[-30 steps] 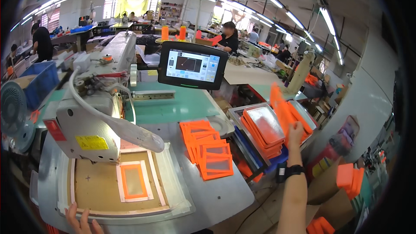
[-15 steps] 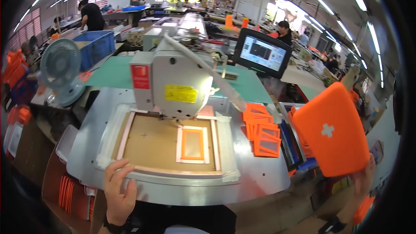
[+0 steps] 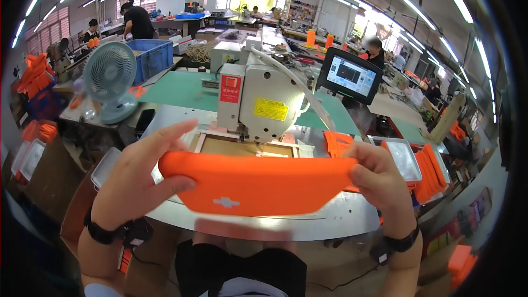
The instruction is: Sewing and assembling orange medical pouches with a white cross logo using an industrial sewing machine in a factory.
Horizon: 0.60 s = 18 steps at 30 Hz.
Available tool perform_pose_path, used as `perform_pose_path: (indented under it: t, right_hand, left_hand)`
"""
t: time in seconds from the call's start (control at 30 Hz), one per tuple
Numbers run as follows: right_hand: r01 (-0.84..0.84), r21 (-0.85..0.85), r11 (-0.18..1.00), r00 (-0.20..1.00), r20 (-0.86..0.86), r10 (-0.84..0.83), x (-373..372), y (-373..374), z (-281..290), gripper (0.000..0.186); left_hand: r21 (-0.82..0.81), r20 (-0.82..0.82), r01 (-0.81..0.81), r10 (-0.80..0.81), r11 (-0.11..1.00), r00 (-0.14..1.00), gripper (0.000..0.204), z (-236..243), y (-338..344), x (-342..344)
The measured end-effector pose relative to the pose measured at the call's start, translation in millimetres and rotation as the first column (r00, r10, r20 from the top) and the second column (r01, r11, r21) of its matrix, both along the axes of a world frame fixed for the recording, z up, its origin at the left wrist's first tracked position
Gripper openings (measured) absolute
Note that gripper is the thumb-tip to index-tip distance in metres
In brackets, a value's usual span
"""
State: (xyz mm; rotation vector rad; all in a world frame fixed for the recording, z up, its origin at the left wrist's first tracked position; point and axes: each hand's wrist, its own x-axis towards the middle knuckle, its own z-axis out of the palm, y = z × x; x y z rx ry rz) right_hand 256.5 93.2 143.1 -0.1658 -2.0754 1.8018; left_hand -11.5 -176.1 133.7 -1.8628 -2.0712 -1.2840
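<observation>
Nearest, an orange case hangs in the air between both hands, in front of the sewing machine, over the near edge of the metal worktop. Its long axis runs left to right, almost level; the face with the white cross points toward the person and somewhat downward, a narrow side uppermost. The left hand has its end clamped between thumb and fingers; the right hand's fingers pinch the other end. At lower left, orange pieces show beside a cardboard box's wall, partly hidden by the forearm. Behind the case stands the sewing machine. To the right, more orange cases stand beside a pale, shallow tray. Farther left, beyond a fan, a blue crate holds something brown.
</observation>
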Motion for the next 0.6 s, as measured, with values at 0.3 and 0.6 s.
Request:
perform_pose_path:
  t: [0.3, 0.6]
  right_hand:
    - [-0.045, 0.871, 0.490, 0.984, 0.122, -0.127, -6.4, -29.7, -30.0, 0.030]
    - [0.020, 0.903, 0.429, 0.981, 0.065, -0.183, -18.4, -4.0, -68.6, 0.037]
  left_hand:
    - [0.111, -0.512, -0.028, 0.081, 0.993, 0.855, 0.026, -55.8, -6.2, -17.2]
    - [0.081, -0.494, 0.026, 0.017, 0.996, 0.869, 0.023, -91.8, 27.4, -36.5]
